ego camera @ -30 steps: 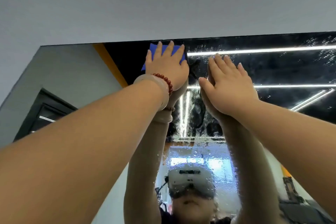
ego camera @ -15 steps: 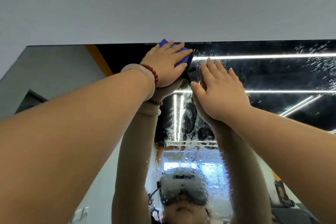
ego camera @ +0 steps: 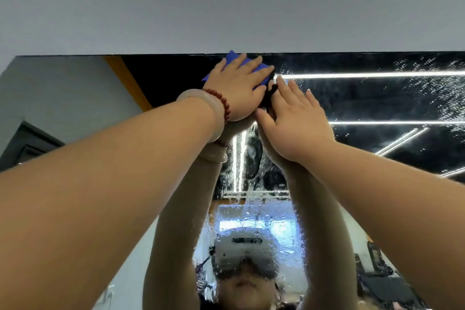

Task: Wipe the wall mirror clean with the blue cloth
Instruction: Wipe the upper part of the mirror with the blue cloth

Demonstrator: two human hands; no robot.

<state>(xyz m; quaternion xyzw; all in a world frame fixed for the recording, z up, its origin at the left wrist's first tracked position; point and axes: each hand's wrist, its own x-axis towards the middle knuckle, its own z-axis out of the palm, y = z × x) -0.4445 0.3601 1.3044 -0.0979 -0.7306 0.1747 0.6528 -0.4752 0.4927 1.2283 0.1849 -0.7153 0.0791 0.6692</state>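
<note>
Head view: fingers of the left hand (ego camera: 239, 88) lie straight, pressing the blue cloth (ego camera: 232, 57) against the top edge of the wall mirror (ego camera: 377, 100); right hand (ego camera: 297, 123) rests flat, fingers straight, on the glass just beside. Hold pressure even and sweep rightward along that edge, toward the droplets (ego camera: 427, 70)

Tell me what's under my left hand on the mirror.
The blue cloth, pressed against the mirror by the left hand; blue corners show around it. Its middle and the glass behind are covered.
</note>
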